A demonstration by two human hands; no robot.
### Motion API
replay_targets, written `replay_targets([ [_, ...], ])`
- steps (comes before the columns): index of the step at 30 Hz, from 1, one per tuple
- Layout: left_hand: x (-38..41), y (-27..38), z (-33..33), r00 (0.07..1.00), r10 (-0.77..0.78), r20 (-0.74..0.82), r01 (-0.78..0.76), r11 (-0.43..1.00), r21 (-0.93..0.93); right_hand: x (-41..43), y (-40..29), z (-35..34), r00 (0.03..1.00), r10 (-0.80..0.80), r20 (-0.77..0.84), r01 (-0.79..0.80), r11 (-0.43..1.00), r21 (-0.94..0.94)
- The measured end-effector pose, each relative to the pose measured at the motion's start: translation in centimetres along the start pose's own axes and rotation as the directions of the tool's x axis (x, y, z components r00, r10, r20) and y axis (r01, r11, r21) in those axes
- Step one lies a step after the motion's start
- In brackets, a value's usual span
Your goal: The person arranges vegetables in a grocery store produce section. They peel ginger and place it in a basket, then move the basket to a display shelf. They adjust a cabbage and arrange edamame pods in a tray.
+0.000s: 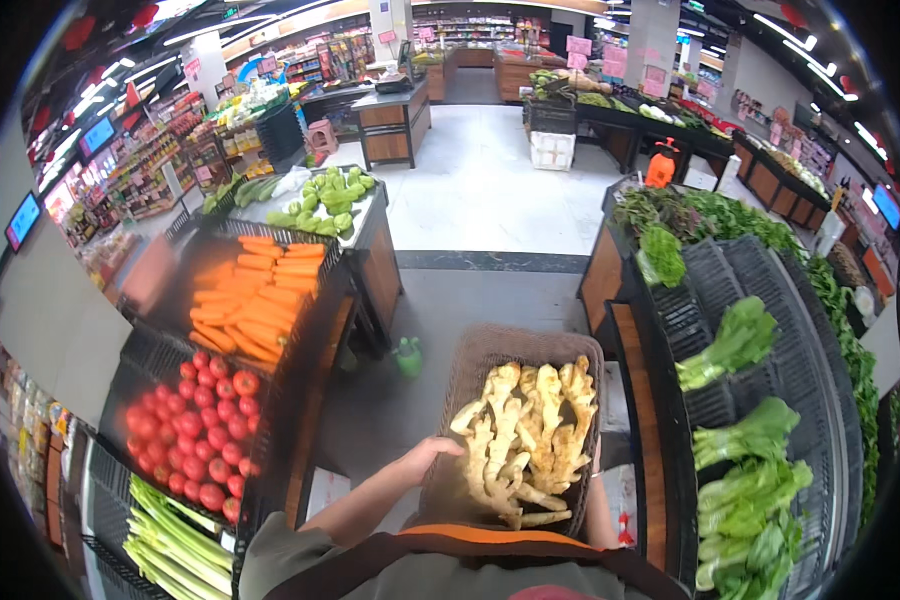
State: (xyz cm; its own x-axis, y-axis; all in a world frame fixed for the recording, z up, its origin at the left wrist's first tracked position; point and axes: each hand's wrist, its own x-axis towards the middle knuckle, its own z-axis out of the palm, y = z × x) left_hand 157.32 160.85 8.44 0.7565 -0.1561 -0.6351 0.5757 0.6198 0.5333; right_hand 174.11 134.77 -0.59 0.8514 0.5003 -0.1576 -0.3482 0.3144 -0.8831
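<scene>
A brown woven basket (pixel 521 343) is held in front of my body, above the aisle floor. Large pale pieces of ginger root (pixel 501 431) lie inside it, stacked mostly lengthwise. My left hand (pixel 429 456) grips the basket's left side, its thumb over the rim and its fingers hidden beneath. On the opposite side, my right hand (pixel 597 463) supports the basket; only a sliver of it and the forearm show past the wall.
Left of me, black crates hold carrots (pixel 259 296), tomatoes (pixel 202 427) and celery (pixel 176 540). On the right, leafy greens (pixel 750 435) lie on a black stepped rack (pixel 787 345). A green object (pixel 407 357) stands on the floor. A wooden counter (pixel 394 124) is farther ahead.
</scene>
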Motion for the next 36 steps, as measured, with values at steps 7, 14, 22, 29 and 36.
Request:
replay_targets([
  [7,8.0,9.4,-1.5,0.956,0.207,-0.207,-0.236,0.963,-0.13,21.1,-2.3,0.2,0.985,-0.062,0.163,0.085,0.987,-0.138],
  [14,18.9,23.5,-1.3,0.971,0.165,-0.176,-0.19,0.972,-0.136,40.4,-5.2,-1.1,0.985,-0.082,0.153,0.114,0.97,-0.214],
  [22,37.2,42.5,-5.2,0.996,0.02,0.091,-0.022,0.999,0.028,55.6,-12.3,-1.7,0.994,-0.07,-0.088,0.063,0.995,-0.074],
  [29,47.4,56.8,-1.2,0.992,0.08,0.095,-0.092,0.987,0.133,69.0,-13.8,-4.7,0.984,0.04,-0.175,-0.033,0.998,0.044],
  [36,61.2,67.0,1.6,0.961,0.247,0.123,-0.256,0.965,0.058,86.2,-18.1,-12.5,0.988,0.094,-0.123,-0.09,0.995,0.035],
])
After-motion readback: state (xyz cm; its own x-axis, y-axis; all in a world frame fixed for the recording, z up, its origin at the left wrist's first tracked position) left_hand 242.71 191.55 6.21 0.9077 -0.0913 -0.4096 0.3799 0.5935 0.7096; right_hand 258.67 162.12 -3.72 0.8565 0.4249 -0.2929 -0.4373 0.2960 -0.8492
